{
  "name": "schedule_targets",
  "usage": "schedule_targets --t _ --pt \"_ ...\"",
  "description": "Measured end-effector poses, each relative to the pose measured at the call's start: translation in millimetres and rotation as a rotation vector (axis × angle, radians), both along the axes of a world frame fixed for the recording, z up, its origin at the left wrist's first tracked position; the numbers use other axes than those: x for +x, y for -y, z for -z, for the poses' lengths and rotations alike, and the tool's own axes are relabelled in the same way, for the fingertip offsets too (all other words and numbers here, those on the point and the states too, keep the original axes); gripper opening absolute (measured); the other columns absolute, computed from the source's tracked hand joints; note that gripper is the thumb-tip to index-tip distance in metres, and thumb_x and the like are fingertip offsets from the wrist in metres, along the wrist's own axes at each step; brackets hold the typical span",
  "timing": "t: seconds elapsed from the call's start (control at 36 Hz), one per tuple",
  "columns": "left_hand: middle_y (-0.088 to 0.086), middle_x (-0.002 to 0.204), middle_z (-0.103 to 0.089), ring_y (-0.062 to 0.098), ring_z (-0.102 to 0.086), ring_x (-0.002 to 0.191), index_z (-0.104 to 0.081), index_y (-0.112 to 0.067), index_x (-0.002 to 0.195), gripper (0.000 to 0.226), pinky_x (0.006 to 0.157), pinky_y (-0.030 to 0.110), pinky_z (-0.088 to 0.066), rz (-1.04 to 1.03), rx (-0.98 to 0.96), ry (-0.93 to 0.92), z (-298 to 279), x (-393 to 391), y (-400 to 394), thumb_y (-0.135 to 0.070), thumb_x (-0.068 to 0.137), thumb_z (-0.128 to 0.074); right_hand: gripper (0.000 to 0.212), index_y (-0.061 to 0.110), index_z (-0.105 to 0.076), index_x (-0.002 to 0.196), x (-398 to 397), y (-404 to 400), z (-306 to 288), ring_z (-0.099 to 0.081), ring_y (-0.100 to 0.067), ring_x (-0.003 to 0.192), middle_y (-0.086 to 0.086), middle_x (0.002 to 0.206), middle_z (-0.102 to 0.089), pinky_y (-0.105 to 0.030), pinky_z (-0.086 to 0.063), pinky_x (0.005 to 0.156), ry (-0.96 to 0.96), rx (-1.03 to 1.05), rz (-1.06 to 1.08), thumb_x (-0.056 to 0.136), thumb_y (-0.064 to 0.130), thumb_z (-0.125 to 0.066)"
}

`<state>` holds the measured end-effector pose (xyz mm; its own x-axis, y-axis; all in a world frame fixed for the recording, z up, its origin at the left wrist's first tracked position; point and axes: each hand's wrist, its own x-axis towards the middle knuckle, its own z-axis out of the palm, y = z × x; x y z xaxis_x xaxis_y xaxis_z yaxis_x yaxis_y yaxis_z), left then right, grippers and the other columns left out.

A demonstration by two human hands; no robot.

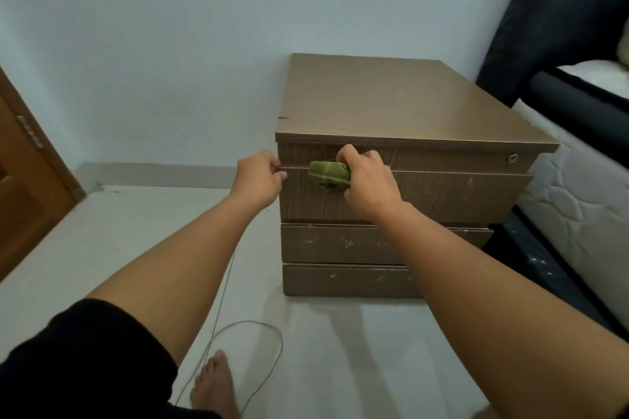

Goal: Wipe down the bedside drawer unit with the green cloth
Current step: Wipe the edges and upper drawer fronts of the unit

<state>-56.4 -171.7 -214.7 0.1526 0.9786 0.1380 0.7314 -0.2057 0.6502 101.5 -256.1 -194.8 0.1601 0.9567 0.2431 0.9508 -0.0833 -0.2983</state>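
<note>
A brown wood-grain drawer unit [391,105] stands right of centre in the frame, its back against a pale wall [170,27] and its right side near a bed with a white quilted mattress [571,194] and a dark headboard [551,10] at the right edge. Both bare arms reach in from the bottom of the frame to the top of the unit's front. The right hand [369,184] is curled closed around a bunched green cloth [328,173], which sticks out to the left of the fist and is pressed against the front where the thin seam above the top drawer [442,197] runs; the thumb lies over the cloth's upper edge. The left hand [260,177] sits at the left edge of the unit at the same seam, its fingers pinched together at the front corner; whether they grip the drawer's edge or only touch it cannot be told. The drawer front shows pale scuffs and specks, as do the two lower drawers [340,245] beneath it, and a small round lock [512,157] sits at the upper right of the front. The unit's top is bare with faint marks. On the light floor [119,231] in the lower middle of the frame a thin grey cable [269,367] loops around, just beside a bare foot [214,384]. A black sleeve [78,357] fills the lower left corner, and a brown wooden door [23,187] shows at the left edge.
</note>
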Motion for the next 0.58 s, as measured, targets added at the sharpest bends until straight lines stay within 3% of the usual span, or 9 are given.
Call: schedule_targets --t 0.11,0.22,0.33,0.58 --pt "0.014 0.121 -0.061 0.028 -0.059 0.108 -0.058 -0.014 0.126 0.031 0.083 0.027 -0.046 0.064 0.069 -0.109 2 -2 3 -0.016 0.095 -0.054 0.052 0.021 -0.042 0.13 4 -2 2 -0.047 -0.027 0.11 -0.006 0.12 -0.054 -0.042 -0.041 0.088 0.082 0.069 -0.032 0.081 0.008 -0.054" --pt "0.013 0.126 -0.059 0.03 -0.057 0.112 -0.058 -0.016 0.128 0.033 0.094 0.034 -0.046 0.096 0.14 -0.198 0 -3 6 -0.014 0.096 -0.051 0.045 0.02 -0.048 0.128 7 2 5 -0.055 -0.027 0.105 -0.004 0.117 -0.056 -0.035 -0.042 0.079 0.063 0.155 0.013 0.083 0.014 -0.051" --pt "0.011 0.13 -0.057 0.028 -0.054 0.119 -0.057 -0.013 0.13 0.035 0.102 0.033 -0.041 0.143 0.2 -0.24 1 -5 7 -0.011 0.096 -0.05 0.055 0.021 -0.04 0.138 9 6 8 -0.059 -0.031 0.105 -0.008 0.118 -0.064 -0.036 -0.045 0.082 0.051 0.048 0.069 0.084 0.014 -0.046" --pt "0.011 0.134 -0.054 0.027 -0.052 0.121 -0.053 -0.012 0.134 0.038 0.102 0.032 -0.04 0.163 0.196 -0.26 0 -4 12 -0.008 0.096 -0.048 0.065 0.027 -0.018 0.148 18 16 19 -0.06 -0.033 0.099 -0.013 0.112 -0.064 -0.039 -0.047 0.081 0.026 -0.15 0.153 0.089 0.018 -0.042"
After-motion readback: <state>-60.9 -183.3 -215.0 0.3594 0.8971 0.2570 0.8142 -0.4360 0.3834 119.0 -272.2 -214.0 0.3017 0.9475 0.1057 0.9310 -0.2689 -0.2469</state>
